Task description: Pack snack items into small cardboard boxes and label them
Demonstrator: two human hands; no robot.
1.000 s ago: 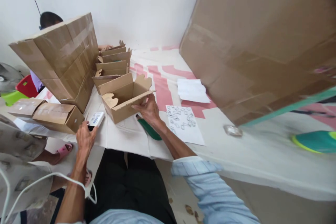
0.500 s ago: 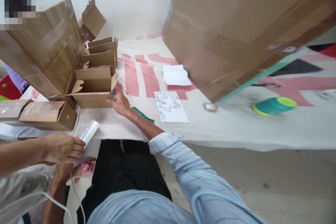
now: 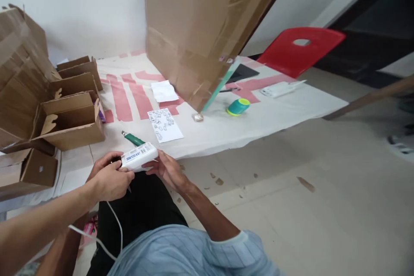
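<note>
A white power strip [image 3: 139,156] with a printed label is held above my lap at the table's front edge. My right hand [image 3: 170,172] has its thumb and fingers closed around the right end. At the left end is my left hand [image 3: 104,161], its fingers curled at the strip's dark tip; another person's hand covers part of it. That person's hand [image 3: 113,182] reaches in from the left and also grips the strip's left end. A white cord [image 3: 116,220] hangs below. Just behind the strip lies a green-handled cutter [image 3: 133,139].
Open cardboard boxes [image 3: 77,131] stand in a row at the left, beside a closed box [image 3: 39,168]. A printed sheet [image 3: 170,131], a folded white paper [image 3: 164,91] and a teal cup-like object [image 3: 238,107] lie on the table. A large cardboard panel [image 3: 194,39] stands behind; a red chair [image 3: 297,51] is at right.
My right hand has left the open box and now holds the power strip's right end. The strip has moved up and right, brought by the other person's hand and my left hand. The view has swung right.
</note>
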